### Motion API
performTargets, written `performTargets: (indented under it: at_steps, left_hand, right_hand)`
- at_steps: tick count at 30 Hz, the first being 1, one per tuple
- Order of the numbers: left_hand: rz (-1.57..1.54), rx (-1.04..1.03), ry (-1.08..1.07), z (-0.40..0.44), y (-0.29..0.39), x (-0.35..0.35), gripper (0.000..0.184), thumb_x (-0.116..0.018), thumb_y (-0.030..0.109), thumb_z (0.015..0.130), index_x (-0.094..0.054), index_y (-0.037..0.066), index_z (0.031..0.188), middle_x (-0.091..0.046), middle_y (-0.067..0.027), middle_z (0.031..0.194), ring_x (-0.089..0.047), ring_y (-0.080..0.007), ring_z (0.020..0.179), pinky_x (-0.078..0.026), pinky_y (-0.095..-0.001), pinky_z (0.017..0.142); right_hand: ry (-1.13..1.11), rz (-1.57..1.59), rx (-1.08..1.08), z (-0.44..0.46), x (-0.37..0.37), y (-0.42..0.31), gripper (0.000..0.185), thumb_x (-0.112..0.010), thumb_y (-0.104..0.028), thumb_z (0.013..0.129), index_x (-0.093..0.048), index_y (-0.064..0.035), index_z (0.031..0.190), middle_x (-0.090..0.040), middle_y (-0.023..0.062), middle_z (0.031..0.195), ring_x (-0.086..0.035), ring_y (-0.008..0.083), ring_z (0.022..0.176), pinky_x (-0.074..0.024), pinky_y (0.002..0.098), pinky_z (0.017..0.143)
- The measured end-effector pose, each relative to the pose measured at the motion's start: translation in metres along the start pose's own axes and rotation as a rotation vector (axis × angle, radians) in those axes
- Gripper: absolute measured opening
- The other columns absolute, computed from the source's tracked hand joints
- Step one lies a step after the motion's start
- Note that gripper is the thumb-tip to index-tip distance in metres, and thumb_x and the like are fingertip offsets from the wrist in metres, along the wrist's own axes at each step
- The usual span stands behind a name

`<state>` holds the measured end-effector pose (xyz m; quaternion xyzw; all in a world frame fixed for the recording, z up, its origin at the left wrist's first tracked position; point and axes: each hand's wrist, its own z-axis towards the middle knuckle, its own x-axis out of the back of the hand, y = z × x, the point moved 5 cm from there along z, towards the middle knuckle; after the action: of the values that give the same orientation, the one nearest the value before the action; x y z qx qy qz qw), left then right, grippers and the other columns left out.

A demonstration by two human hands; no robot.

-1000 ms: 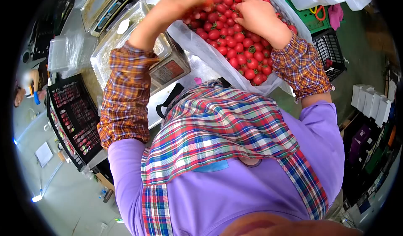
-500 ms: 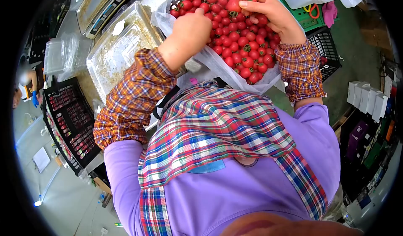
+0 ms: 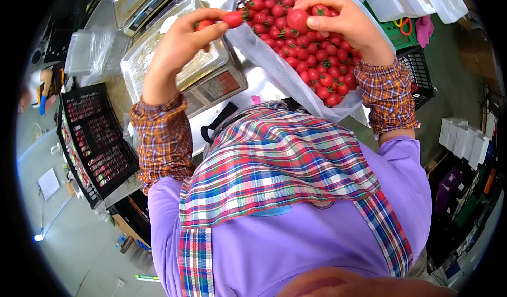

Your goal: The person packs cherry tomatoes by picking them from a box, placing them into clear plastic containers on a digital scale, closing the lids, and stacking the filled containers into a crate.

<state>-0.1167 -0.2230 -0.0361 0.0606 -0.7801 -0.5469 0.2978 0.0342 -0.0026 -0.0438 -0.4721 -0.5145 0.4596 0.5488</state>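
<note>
Many red cherry tomatoes [image 3: 322, 70] lie in a crate lined with a white sheet [image 3: 269, 74]. Over the clear plastic container [image 3: 211, 85], left of the crate, my left hand [image 3: 185, 40] pinches a red tomato [image 3: 233, 19] between thumb and finger; another bit of red shows inside its curled fingers. My right hand [image 3: 346, 19] is above the tomatoes, its fingers closed round a few of them, with one larger tomato [image 3: 298, 20] at the fingertips.
A black tray of packed red items [image 3: 100, 144] stands at the left. Clear plastic boxes [image 3: 90, 54] lie at the upper left. A green crate [image 3: 398, 35] and a black basket [image 3: 418, 75] are on the right. Another person's blue-gloved hand [image 3: 42, 105] shows far left.
My left hand has moved from the crate's edge leftward over the container, with a tomato in its fingers. My right hand stays over the crate, still holding tomatoes.
</note>
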Motion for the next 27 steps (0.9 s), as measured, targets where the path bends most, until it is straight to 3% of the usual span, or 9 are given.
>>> performTargets:
  at_steps: [5, 7, 9, 13, 15, 19, 22, 23, 27]
  left_hand:
    - [-0.017, 0.209, 0.244, -0.047, -0.047, 0.067, 0.026, -0.065, 0.021, 0.084, -0.064, 0.010, 0.108, -0.059, 0.0013, 0.085, -0.055, -0.0064, 0.075, -0.046, -0.0220, 0.059]
    - [-0.004, 0.282, 0.296, -0.055, -0.063, 0.075, 0.025, -0.066, 0.021, 0.084, -0.065, 0.010, 0.106, -0.058, 0.0013, 0.085, -0.056, -0.0070, 0.076, -0.048, -0.0227, 0.059]
    - [-0.015, 0.348, 0.305, -0.042, -0.076, 0.066, 0.024, -0.065, 0.020, 0.083, -0.065, 0.010, 0.105, -0.058, 0.0012, 0.085, -0.056, -0.0075, 0.076, -0.051, -0.0237, 0.060]
    - [-0.081, 0.401, 0.331, -0.036, -0.096, 0.058, 0.032, -0.065, 0.018, 0.085, -0.058, 0.004, 0.113, -0.057, -0.0045, 0.093, -0.058, -0.0120, 0.079, -0.057, -0.0282, 0.064]
    - [-0.173, 0.354, 0.331, -0.038, -0.087, 0.053, 0.036, -0.063, 0.018, 0.087, -0.055, 0.003, 0.117, -0.058, -0.0090, 0.103, -0.059, -0.0150, 0.083, -0.058, -0.0299, 0.065]
    - [-0.128, 0.320, 0.377, -0.042, -0.076, 0.051, 0.034, -0.057, 0.018, 0.092, -0.053, 0.003, 0.122, -0.056, -0.0123, 0.119, -0.060, -0.0178, 0.093, -0.057, -0.0331, 0.072]
    - [0.085, 0.285, 0.417, -0.036, -0.070, 0.060, 0.030, -0.059, 0.016, 0.090, -0.058, 0.001, 0.116, -0.063, -0.0125, 0.105, -0.064, -0.0160, 0.081, -0.055, -0.0284, 0.064]
    - [0.127, 0.267, 0.415, -0.032, -0.067, 0.060, 0.028, -0.060, 0.015, 0.089, -0.060, 0.001, 0.113, -0.065, -0.0130, 0.101, -0.065, -0.0157, 0.079, -0.055, -0.0274, 0.062]
    - [0.110, 0.072, 0.255, 0.001, -0.030, 0.017, 0.020, -0.062, 0.012, 0.087, -0.065, 0.000, 0.102, -0.067, -0.0065, 0.082, -0.060, -0.0098, 0.066, -0.049, -0.0226, 0.058]
  right_hand:
    - [-0.094, 0.256, -0.373, 0.046, -0.050, -0.030, 0.027, -0.065, -0.020, 0.085, -0.064, 0.0005, 0.104, -0.067, 0.0056, 0.090, -0.061, 0.0125, 0.077, -0.0484, 0.0248, 0.065]
    - [-0.143, 0.128, -0.172, 0.083, -0.081, -0.006, 0.028, -0.071, -0.032, 0.078, -0.070, -0.0096, 0.095, -0.059, -0.0026, 0.079, -0.050, 0.0056, 0.071, -0.0392, 0.0209, 0.056]
    - [-0.179, 0.162, -0.219, 0.102, -0.102, -0.001, 0.025, -0.071, -0.032, 0.078, -0.071, -0.0098, 0.089, -0.057, -0.0031, 0.072, -0.048, 0.0060, 0.063, -0.0374, 0.0200, 0.054]
    - [-0.265, 0.252, -0.237, 0.144, -0.154, 0.032, 0.032, -0.068, -0.026, 0.081, -0.064, -0.0044, 0.104, -0.064, 0.0034, 0.089, -0.055, 0.0086, 0.074, -0.0449, 0.0242, 0.056]
    - [-0.207, 0.185, -0.296, 0.140, -0.155, 0.032, 0.053, -0.066, -0.024, 0.082, -0.050, -0.0002, 0.126, -0.058, 0.0146, 0.116, -0.055, 0.0205, 0.103, -0.0490, 0.0382, 0.081]
    - [-0.187, 0.107, -0.161, 0.124, -0.113, 0.019, 0.058, -0.066, -0.027, 0.081, -0.047, -0.0033, 0.131, -0.051, 0.0180, 0.126, -0.049, 0.0237, 0.117, -0.0440, 0.0414, 0.094]
    - [-0.081, 0.042, -0.098, 0.114, -0.063, 0.019, 0.039, -0.063, -0.022, 0.084, -0.059, -0.0047, 0.119, -0.063, 0.0122, 0.110, -0.059, 0.0211, 0.102, -0.0503, 0.0349, 0.083]
    - [-0.142, 0.313, -0.088, 0.093, -0.039, 0.009, 0.026, -0.063, -0.018, 0.086, -0.064, 0.0005, 0.104, -0.067, 0.0067, 0.091, -0.062, 0.0121, 0.076, -0.0492, 0.0236, 0.066]
    - [0.161, 0.058, -0.256, 0.048, 0.038, 0.021, 0.018, -0.061, -0.017, 0.086, -0.066, -0.0031, 0.097, -0.066, 0.0059, 0.084, -0.063, 0.0111, 0.072, -0.0476, 0.0210, 0.062]
